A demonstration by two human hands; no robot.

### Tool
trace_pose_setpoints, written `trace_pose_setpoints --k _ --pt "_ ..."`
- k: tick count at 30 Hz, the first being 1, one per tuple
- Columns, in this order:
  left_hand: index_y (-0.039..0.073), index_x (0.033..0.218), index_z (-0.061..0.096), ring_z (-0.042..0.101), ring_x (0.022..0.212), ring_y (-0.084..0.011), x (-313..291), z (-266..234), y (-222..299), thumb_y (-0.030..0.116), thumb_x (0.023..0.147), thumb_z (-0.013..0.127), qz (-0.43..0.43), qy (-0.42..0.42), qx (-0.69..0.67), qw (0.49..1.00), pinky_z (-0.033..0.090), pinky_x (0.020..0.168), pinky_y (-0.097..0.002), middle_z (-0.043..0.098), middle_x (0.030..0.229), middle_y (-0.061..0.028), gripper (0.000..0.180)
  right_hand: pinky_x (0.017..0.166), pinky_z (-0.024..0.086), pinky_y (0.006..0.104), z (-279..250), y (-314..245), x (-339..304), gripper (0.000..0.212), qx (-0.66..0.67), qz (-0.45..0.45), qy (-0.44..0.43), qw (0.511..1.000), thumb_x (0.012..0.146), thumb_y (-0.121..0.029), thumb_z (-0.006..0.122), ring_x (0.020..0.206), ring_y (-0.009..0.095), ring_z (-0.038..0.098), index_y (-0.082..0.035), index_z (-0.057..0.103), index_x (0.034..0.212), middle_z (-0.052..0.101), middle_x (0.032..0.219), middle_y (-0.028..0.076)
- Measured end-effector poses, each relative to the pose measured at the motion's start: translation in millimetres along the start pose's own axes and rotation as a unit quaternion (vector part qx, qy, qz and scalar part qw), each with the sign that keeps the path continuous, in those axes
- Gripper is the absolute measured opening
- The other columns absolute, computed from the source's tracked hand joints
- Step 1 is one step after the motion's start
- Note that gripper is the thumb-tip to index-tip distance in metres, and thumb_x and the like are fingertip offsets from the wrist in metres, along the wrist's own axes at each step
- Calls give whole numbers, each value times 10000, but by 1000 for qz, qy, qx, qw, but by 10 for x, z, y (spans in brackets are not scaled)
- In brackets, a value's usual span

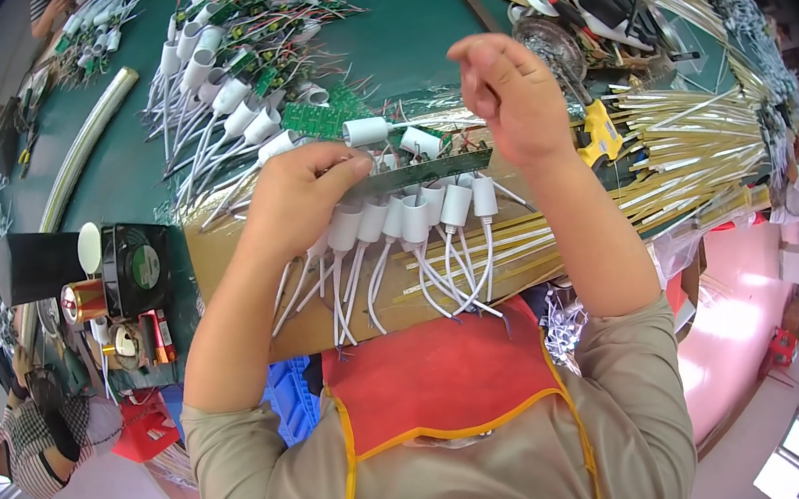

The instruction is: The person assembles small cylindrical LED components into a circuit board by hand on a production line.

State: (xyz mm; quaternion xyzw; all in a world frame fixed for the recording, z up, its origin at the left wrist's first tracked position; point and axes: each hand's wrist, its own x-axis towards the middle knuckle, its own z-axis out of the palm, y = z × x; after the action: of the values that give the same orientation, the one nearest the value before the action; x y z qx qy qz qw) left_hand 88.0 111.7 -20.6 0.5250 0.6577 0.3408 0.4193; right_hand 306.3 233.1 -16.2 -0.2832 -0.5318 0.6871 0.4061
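My left hand (299,194) is closed, thumb and fingers pinched at the left end of a long green circuit board strip (425,174). White cylindrical lamp holders with cables (373,221) stand in a row along the strip's near side, their white leads trailing toward me. Two more white holders (366,132) lie just beyond it, beside a green circuit board panel (317,119). Raised over the strip's right end, my right hand (516,98) has its fingers curled in; whether something small is between them cannot be made out.
Many wired white holders with green boards (204,68) are heaped at the far left. Gold-coloured strips (687,136) spread on the right, near a yellow-handled tool (598,130). A black fan (140,269) and a can (83,301) stand at left. Another person (37,449) is at lower left.
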Motion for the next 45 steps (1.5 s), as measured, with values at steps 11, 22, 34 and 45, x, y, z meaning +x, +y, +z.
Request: trace_pose_setpoints --k 11,22,34,45 --pt "36 995 686 621 683 -207 118 4 262 236 803 689 61 -48 114 990 485 655 -329 676 813 -106 278 823 458 264 -252 141 -325 346 -283 177 -129 934 827 -184 692 910 115 578 -28 633 1131 640 1000 45" --pt "34 936 704 617 671 -134 109 204 145 163 828 669 79 57 16 995 477 627 -293 669 753 -67 172 851 458 302 -106 445 -349 266 -136 -16 -40 990 974 -231 501 915 162 594 15 598 1001 637 961 101" --pt "-28 1037 644 629 781 -140 154 -151 89 150 873 661 95 203 -330 917 503 732 -270 673 856 -87 242 833 440 262 -331 325 -455 193 -145 60 -31 987 899 -121 586 900 103 561 -8 622 1052 637 1017 39" --pt "13 999 685 602 754 -154 -146 -269 -280 218 757 725 29 81 129 988 480 700 -297 663 874 -94 320 771 450 222 -231 246 -546 144 -177 32 -2 984 904 -64 585 865 74 551 -8 578 1036 633 983 33"
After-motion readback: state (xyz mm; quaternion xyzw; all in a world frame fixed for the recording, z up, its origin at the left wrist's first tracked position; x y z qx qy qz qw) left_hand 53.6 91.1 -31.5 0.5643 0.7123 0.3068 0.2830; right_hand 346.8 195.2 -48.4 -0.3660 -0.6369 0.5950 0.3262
